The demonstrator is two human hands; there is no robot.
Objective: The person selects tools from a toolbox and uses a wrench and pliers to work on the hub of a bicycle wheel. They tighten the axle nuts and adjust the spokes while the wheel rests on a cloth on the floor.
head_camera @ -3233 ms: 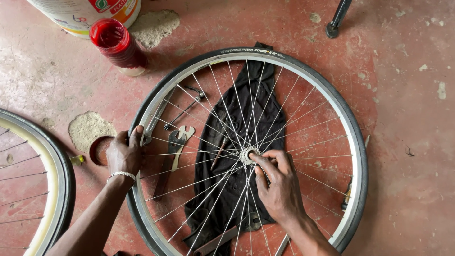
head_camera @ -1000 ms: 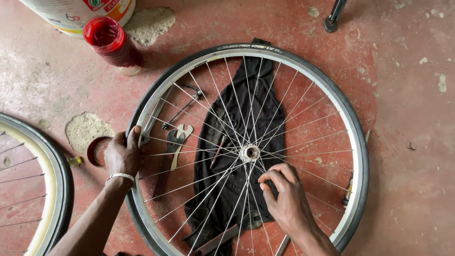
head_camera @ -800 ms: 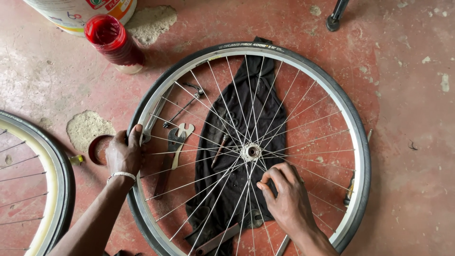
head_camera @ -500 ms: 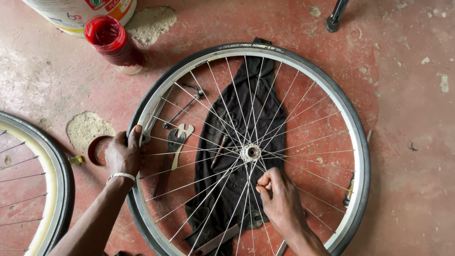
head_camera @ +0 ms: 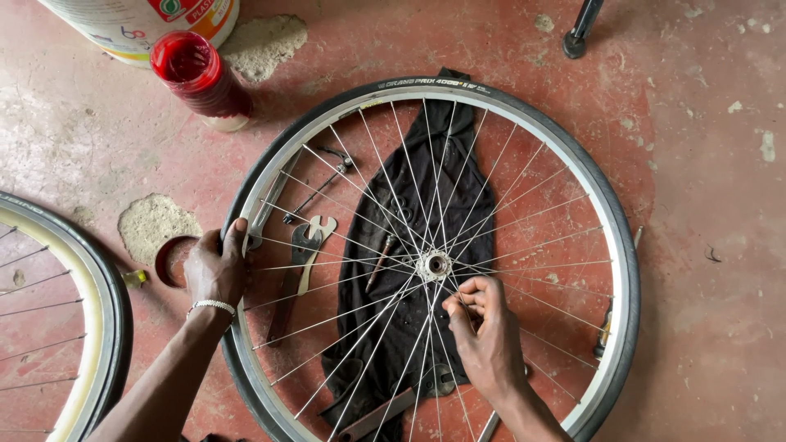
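Your right hand dropped from hub, fingers pinching spokes; left hand clamps rim. Squeeze hard, spoke could bend.

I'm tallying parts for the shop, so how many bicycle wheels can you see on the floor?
2. One wheel lies flat mid-frame, the left hand on its rim and the right hand at its spokes. A second wheel is cut off at the left edge.
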